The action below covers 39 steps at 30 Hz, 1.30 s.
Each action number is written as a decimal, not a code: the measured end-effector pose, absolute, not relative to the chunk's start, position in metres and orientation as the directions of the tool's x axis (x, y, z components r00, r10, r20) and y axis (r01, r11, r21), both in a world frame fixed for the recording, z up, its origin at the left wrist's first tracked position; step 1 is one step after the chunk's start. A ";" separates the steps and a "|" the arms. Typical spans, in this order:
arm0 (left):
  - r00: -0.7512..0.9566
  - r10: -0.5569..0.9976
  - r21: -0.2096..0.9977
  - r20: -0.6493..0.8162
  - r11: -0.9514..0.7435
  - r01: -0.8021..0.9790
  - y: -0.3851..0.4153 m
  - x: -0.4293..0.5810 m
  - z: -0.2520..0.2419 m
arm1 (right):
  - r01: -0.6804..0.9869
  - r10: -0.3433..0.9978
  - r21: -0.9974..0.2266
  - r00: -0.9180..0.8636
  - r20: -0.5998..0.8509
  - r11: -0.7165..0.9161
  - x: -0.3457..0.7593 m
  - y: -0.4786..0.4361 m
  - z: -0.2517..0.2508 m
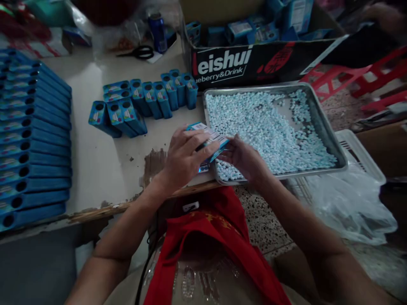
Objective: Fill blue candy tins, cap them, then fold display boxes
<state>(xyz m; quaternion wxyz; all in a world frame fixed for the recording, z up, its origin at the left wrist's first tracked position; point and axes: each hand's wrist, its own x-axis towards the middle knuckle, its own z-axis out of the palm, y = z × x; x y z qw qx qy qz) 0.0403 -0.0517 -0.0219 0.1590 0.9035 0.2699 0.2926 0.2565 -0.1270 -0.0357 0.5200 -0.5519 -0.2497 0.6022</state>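
Gripping: one small blue carton (220,140), left hand (187,148)

Left hand: closed over the carton from above, fingers laid across its printed face. Carton held tilted, where the bench (108,169) meets the left edge of a metal tray (331,127).

Right hand (243,157): partly curled, over the tray's near left part, thumb and fingers at the carton's right end; whether it pinches the carton, cannot tell.

Tray contents: pale blue and white pellets (251,127), spread loosely, thinner toward the far right.

Beneath the hands: a small device (203,168) with a lit blue patch, mostly hidden.

Bench, centre: a cluster of upright blue cartons (162,101). Bench, left: long rows of similar cartons (38,144).

Behind the tray: a black printed box (222,63) holding more blue packs (240,29).
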 end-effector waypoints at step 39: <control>0.166 0.974 0.988 0.156 -0.156 -0.016 -0.004 -0.039 -0.016 | 0.717 0.975 -0.694 0.193 0.105 -0.067 0.304 -0.072 -0.034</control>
